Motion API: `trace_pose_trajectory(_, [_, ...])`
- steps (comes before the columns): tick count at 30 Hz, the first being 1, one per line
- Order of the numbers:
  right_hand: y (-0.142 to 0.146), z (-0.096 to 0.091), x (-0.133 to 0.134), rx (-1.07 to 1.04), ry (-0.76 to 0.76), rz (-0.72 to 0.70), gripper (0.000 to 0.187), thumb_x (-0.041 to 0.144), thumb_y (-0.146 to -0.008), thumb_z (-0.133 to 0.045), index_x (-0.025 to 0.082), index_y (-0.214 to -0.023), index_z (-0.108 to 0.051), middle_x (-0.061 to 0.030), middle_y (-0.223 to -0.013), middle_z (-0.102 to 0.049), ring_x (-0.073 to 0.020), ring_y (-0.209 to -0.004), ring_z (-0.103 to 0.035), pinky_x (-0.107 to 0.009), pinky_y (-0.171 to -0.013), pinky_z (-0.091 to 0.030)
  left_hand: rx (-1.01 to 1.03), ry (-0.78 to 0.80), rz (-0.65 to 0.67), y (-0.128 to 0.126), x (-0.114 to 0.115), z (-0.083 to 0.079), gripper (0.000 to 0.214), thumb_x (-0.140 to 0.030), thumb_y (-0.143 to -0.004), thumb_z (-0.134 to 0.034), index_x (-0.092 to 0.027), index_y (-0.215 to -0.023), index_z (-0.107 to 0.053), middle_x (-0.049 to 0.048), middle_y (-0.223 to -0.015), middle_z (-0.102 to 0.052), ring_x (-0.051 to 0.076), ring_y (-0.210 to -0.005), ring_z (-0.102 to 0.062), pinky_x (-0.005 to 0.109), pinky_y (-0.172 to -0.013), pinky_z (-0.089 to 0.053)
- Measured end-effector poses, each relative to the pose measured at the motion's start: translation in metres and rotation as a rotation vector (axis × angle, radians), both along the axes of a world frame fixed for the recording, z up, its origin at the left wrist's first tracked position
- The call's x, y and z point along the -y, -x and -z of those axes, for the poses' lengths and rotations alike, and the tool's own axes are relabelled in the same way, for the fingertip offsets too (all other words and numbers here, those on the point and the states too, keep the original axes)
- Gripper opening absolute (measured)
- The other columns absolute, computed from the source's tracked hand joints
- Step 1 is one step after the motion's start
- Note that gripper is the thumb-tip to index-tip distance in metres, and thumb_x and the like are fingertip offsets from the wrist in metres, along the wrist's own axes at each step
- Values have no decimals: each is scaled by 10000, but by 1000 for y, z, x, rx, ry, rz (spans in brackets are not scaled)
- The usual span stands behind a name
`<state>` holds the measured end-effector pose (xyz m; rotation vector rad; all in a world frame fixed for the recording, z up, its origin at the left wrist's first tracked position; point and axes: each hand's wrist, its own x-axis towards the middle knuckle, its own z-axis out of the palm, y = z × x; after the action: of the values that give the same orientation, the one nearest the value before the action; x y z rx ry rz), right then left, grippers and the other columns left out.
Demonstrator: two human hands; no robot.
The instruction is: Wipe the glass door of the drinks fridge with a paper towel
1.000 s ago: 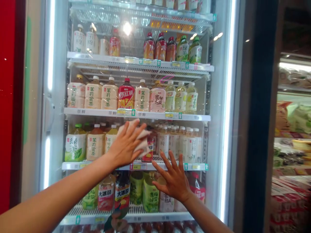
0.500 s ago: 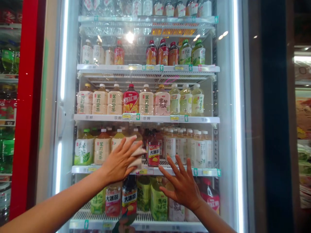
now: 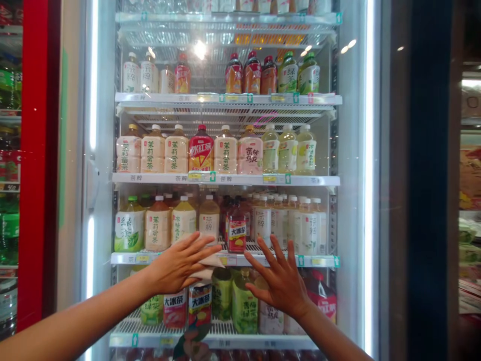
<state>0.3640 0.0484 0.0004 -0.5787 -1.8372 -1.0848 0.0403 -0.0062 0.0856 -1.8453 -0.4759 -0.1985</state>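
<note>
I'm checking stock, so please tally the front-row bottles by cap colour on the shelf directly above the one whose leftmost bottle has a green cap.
White-capped bottles: 6
Gold-capped bottles: 2
Red-capped bottle: 1
Total: 9

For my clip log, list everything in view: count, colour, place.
Cloth: one, white, under left hand.
Cooler: one, pale, ahead.
Shelves: five visible, white, inside cooler.
Bottles: many, white, green, red, pink, on shelves.
Shelf labels: many, yellow and green, shelf edges.
Light strips: at least two, white, cooler's sides.
Panel: one, red, left side.
Outer bottles: several, mostly green, left edge.
Packages: several, mixed colours, right edge.
Left hand: one, bare, left of centre.
Right hand: one, bare, right of centre.
Forearms: two, bare, lower corners.
</note>
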Motion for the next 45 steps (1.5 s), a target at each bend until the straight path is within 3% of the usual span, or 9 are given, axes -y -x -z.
trace_pose_trajectory(6, [-1, 2, -3, -4, 20, -5, 794, 626, -824, -717, 328, -1520, -475, -73, -1710, -175, -406, -1580, -122, -712, -1252, -32, 358, -99, -93, -28, -12, -22, 712, -574, -962, -465, -267, -1585, -309, 68, -1717, -178, 349, -1596, -42, 576, -1301, -49])
trace_pose_trajectory(12, [-1, 1, 0, 5, 24, 2, 831, 613, -849, -701, 336, -1568, -388, -75, -1712, -155, -396, -1584, -105, -722, -1244, -35, 119, -25, -31, -35, -5, 52, 653, -562, -977, -435, -237, -1543, -399, 43, -1725, -144, 298, -1599, -99, 507, -1309, 35])
trace_pose_trajectory(16, [-1, 0, 0, 21, 12, 26, 847, 617, -853, -692, 322, -1579, -371, -91, -1713, -144, -413, -1580, -101, -731, -1238, -36, 107, 25, -31, 6, 1, 39, 613, -563, -969, -473, -271, -1507, -448, 5, -1717, -193, 274, -1606, -13, 483, -1312, 0])
trace_pose_trajectory(19, [-2, 0, 0, 16, 4, 33, 850, 607, -856, -693, 325, -1585, -358, -84, -1713, -142, -411, -1580, -107, -725, -1242, -36, 324, -16, -71, -12, -6, 30, 678, -565, -952, -508, -254, -1544, -393, 54, -1717, -185, 323, -1599, 29, 535, -1299, 16])
trace_pose_trajectory(22, [-1, -1, 1, 26, -3, 36, 847, 592, -866, -686, 320, -1591, -344, -83, -1716, -125, -407, -1582, -94, -722, -1243, -35, 258, 13, -28, -31, -6, 60, 680, -577, -938, -525, -226, -1515, -447, 68, -1711, -206, 345, -1597, 0, 543, -1298, 33])
trace_pose_trajectory(26, [-1, -2, 2, 31, 0, 40, 835, 598, -870, -674, 307, -1586, -358, -86, -1722, -97, -408, -1584, -75, -718, -1242, -15, -26, 105, 18, 14, 6, 90, 535, -552, -934, -544, -279, -1392, -589, -13, -1694, -270, 260, -1605, -71, 481, -1320, 14])
trace_pose_trajectory(32, [-2, -1, 1, 31, 1, 47, 850, 598, -870, -671, 316, -1595, -331, -81, -1725, -88, -403, -1586, -76, -721, -1240, -26, 292, 7, -32, 36, 2, 32, 652, -562, -930, -558, -262, -1501, -462, 35, -1707, -222, 284, -1605, -15, 503, -1317, -2])
trace_pose_trajectory(39, [-1, -1, 1, 24, 3, 43, 881, 615, -867, -673, 329, -1608, -291, -74, -1725, -86, -391, -1588, -64, -700, -1250, -6, 35, 107, 24, 43, 7, 59, 544, -533, -950, -543, -292, -1438, -528, -22, -1712, -200, 242, -1606, -45, 468, -1321, 0])
trace_pose_trajectory(45, [-1, 2, -1, 6, 22, 22, 881, 640, -855, -676, 356, -1600, -302, -60, -1720, -118, -397, -1584, -98, -721, -1244, -37, 498, -28, -86, 53, 5, 5, 767, -464, -982, -504, -244, -1627, -152, 68, -1730, 42, 308, -1593, 72, 564, -1304, -25])
